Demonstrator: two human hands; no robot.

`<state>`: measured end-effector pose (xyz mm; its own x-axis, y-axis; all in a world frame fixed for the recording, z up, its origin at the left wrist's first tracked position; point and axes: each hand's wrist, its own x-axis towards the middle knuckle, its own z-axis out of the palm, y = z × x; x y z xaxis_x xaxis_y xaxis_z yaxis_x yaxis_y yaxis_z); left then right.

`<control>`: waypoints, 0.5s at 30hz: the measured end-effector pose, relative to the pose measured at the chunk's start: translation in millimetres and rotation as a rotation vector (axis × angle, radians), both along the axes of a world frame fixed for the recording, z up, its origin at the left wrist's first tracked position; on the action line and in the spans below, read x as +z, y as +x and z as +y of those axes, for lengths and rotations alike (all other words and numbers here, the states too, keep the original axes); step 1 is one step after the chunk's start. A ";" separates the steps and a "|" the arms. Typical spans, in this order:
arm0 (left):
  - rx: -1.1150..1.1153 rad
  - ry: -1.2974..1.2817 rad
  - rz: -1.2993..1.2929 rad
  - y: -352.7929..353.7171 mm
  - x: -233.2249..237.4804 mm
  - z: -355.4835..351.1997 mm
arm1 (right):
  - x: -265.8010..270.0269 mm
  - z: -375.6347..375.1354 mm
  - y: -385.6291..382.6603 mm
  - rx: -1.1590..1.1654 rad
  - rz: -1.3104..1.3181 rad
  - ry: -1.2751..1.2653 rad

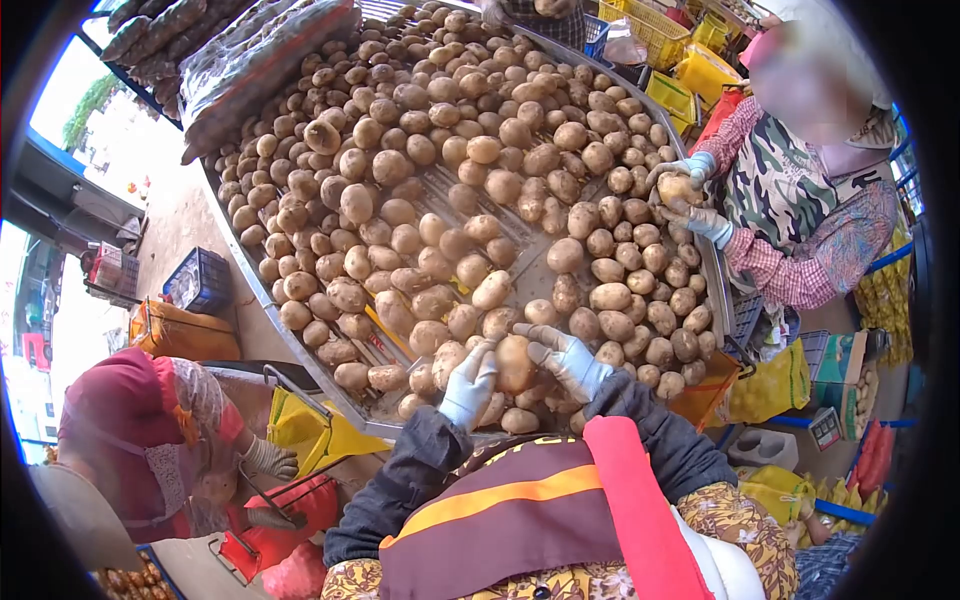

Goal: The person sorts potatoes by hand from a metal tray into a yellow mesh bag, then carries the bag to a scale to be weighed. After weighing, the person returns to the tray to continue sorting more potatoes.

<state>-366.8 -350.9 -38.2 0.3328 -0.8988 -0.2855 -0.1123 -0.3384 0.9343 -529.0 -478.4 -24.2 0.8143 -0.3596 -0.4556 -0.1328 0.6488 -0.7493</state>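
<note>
A potato (515, 364) is held between my two gloved hands, over the near edge of a metal sorting table (455, 205) heaped with brown potatoes. My left hand (468, 386), in a pale glove with grey fingertips, grips its left side. From the right, my right hand (568, 360) closes on the same potato in a matching glove. Loose potatoes lie around and below both hands; one potato (449, 362) sits just beyond my left fingers. Patches of the table's bare metal and slats show among the heap.
Across the right edge a co-worker's gloved hands (690, 200) hold a potato. Another person (150, 450) bends at left by a yellow bag (305, 425) on a frame. A filled sack (265, 70) lies on the far left corner. Yellow crates (650, 30) stand behind.
</note>
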 end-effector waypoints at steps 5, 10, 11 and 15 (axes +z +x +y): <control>0.050 -0.028 0.270 0.2 -2.3 4.7 | -12.8 4.2 -1.8 -0.032 -0.086 0.035; 0.162 -0.066 0.857 -13.3 11.8 5.4 | -25.3 13.0 0.3 -0.009 -0.123 0.076; 0.158 -0.064 0.926 -14.6 18.7 4.8 | -21.5 12.2 4.0 -0.008 -0.054 0.051; 0.174 0.022 1.118 -5.1 14.1 11.1 | -17.6 6.9 4.7 -0.087 0.141 0.081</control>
